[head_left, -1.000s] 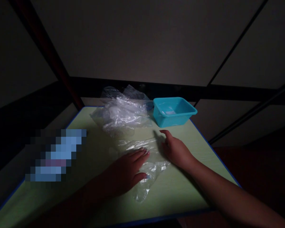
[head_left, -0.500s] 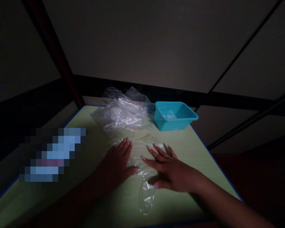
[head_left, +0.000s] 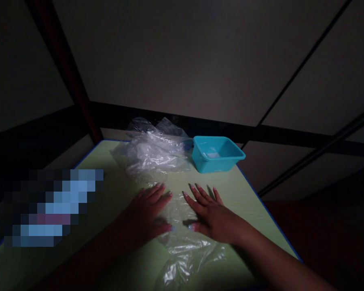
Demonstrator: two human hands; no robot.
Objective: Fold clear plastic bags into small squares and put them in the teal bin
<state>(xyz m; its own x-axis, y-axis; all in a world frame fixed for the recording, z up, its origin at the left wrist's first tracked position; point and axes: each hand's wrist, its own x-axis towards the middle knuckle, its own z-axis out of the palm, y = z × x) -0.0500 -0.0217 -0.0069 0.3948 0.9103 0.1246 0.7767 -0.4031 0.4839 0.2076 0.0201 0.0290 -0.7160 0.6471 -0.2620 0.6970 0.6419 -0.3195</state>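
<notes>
A thin clear plastic piece (head_left: 185,250) lies wrinkled on the pale green table (head_left: 248,202), reaching from between my hands towards the near edge. My left hand (head_left: 148,210) rests with fingers spread at the left side of the plastic. Across from it, my right hand (head_left: 215,214) lies palm down with its fingers spread, at the plastic's right side. The two thumbs point at each other with a gap between them. Neither hand grips anything. Behind my left hand sits a crumpled heap of clear plastic (head_left: 154,151).
A turquoise open tub (head_left: 215,163) with something pale inside stands near the table's far right corner. On the left side of the table a blue and dark object (head_left: 69,198) is blurred out by pixels. Dark panels rise behind the table.
The clear plastic between my hands has moved nearer to me and spread wider at its near end. Both hands stay spread. The whole view has shifted slightly.
</notes>
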